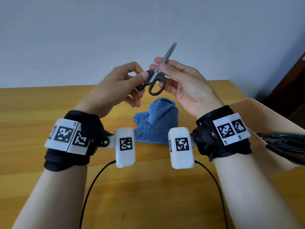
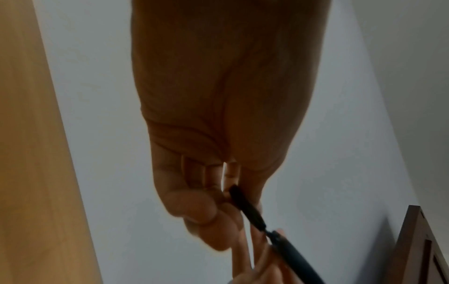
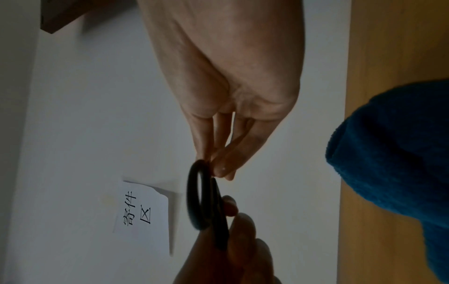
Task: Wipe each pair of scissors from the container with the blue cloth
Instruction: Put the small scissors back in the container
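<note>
A pair of black-handled scissors [image 1: 162,80] is held up above the wooden table [image 1: 41,103], blades closed and pointing up and away. My left hand [image 1: 142,75] pinches one handle loop between thumb and forefinger. My right hand [image 1: 159,63] pinches the blades just above the pivot. The blue cloth [image 1: 156,123] lies crumpled on the table below both hands, touched by neither. In the left wrist view the black handle [image 2: 245,205] sits between my fingertips. In the right wrist view the handle loops [image 3: 194,201] hang below my fingers [image 3: 219,167], with the cloth [image 3: 393,153] at right.
A beige container [image 1: 264,113] stands at the right, under my right forearm, holding more scissors with dark teal handles [image 1: 287,142]. Two black cables run over the table's near side. A paper note [image 3: 143,215] is stuck on the wall behind.
</note>
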Available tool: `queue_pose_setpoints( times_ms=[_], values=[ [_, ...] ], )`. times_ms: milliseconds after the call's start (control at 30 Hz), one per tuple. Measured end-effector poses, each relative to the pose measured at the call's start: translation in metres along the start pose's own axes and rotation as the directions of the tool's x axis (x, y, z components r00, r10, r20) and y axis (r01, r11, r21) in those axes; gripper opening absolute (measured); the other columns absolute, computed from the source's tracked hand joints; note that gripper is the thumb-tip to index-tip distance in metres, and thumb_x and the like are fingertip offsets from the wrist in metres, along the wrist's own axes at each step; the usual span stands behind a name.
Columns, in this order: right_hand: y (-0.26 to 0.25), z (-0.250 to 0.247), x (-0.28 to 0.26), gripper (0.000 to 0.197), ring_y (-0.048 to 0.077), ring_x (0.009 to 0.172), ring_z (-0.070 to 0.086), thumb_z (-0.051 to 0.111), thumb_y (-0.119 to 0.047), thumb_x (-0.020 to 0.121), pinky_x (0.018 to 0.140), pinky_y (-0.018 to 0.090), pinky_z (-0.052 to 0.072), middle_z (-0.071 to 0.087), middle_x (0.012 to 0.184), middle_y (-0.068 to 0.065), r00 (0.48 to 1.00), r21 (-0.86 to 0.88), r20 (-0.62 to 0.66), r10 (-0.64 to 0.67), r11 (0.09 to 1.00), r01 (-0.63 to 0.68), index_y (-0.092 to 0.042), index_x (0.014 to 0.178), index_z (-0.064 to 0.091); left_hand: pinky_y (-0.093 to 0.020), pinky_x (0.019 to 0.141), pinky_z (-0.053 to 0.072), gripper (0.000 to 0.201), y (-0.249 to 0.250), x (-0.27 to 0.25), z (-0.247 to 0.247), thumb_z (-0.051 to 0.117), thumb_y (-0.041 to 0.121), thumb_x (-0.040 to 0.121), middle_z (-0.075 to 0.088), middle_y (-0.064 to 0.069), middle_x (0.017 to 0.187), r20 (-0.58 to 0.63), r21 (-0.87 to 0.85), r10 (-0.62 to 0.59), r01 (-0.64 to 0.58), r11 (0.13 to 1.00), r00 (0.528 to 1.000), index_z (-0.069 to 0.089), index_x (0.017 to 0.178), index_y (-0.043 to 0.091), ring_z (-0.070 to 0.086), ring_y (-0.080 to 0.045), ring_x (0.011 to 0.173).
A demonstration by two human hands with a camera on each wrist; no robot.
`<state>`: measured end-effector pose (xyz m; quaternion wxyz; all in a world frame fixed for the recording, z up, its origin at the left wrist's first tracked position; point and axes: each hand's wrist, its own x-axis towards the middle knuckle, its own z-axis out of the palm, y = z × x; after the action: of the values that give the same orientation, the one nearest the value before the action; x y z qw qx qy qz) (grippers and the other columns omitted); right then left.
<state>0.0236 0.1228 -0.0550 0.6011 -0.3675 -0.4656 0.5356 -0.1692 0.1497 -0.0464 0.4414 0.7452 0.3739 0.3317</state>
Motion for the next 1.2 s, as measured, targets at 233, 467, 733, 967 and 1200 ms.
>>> queue_pose_setpoints(
  times_ms=[233, 467, 733, 967, 1200],
  values=[
    [0.001, 0.005, -0.007, 0.015, 0.016, 0.087, 0.068, 0.057, -0.009, 0.098, 0.08, 0.027, 0.057, 0.073, 0.1, 0.008, 0.997, 0.041, 0.08, 0.005, 0.999, -0.008, -0.009, 0.108, 0.069, -0.03, 0.061, 0.057, 0.04, 0.008, -0.004, 0.004, 0.045, 0.047, 0.103, 0.072, -0.006, 0.082, 0.045, 0.035, -0.038, 0.037, 0.999, 0.998, 0.07, 0.1, 0.016, 0.068, -0.025, 0.062],
    [-0.033, 0.001, -0.031, 0.023, 0.019, 0.09, 0.073, 0.06, -0.008, 0.098, 0.083, 0.027, 0.059, 0.075, 0.102, 0.014, 1.0, -0.183, -0.026, 0.018, 0.983, -0.022, 0.001, 0.117, 0.067, -0.035, 0.078, 0.063, 0.04, 0.041, -0.008, 0.037, 0.063, 0.055, 0.09, 0.077, -0.005, 0.094, 0.096, 0.059, -0.033, 0.027, 0.998, 0.995, 0.076, 0.107, 0.021, 0.076, -0.027, 0.074],
    [-0.094, -0.022, -0.071, 0.018, 0.014, 0.081, 0.069, 0.063, -0.018, 0.095, 0.067, 0.02, 0.055, 0.076, 0.103, 0.011, 0.976, -0.481, -0.203, -0.081, 0.877, -0.027, -0.012, 0.107, 0.076, -0.033, 0.079, 0.063, 0.05, 0.098, -0.013, 0.085, 0.053, 0.054, 0.099, 0.076, -0.009, 0.102, 0.181, -0.023, 0.02, -0.016, 1.0, 0.983, 0.072, 0.115, 0.01, 0.077, -0.03, 0.078],
    [-0.144, -0.057, -0.109, 0.016, 0.006, 0.075, 0.065, 0.073, -0.029, 0.088, 0.075, 0.024, 0.046, 0.077, 0.083, -0.003, 0.947, -0.675, -0.294, -0.13, 0.73, -0.109, -0.02, 0.1, 0.079, -0.025, 0.058, 0.056, 0.044, 0.126, -0.014, 0.129, 0.072, 0.047, 0.09, 0.074, -0.006, 0.081, 0.062, -0.125, 0.061, -0.053, 0.991, 0.996, 0.071, 0.101, 0.004, 0.066, -0.019, 0.057],
    [-0.145, -0.091, -0.134, 0.016, 0.013, 0.053, 0.059, 0.067, -0.014, 0.092, 0.052, 0.017, 0.045, 0.068, 0.055, -0.003, 0.906, -0.711, -0.423, -0.011, 0.623, -0.325, 0.001, 0.092, 0.073, -0.018, 0.044, 0.046, 0.019, 0.132, -0.019, 0.181, 0.074, 0.016, 0.092, 0.067, -0.003, 0.057, 0.12, -0.201, -0.031, 0.055, 0.978, 0.992, 0.059, 0.093, 0.005, 0.053, -0.013, 0.042]
  ],
)
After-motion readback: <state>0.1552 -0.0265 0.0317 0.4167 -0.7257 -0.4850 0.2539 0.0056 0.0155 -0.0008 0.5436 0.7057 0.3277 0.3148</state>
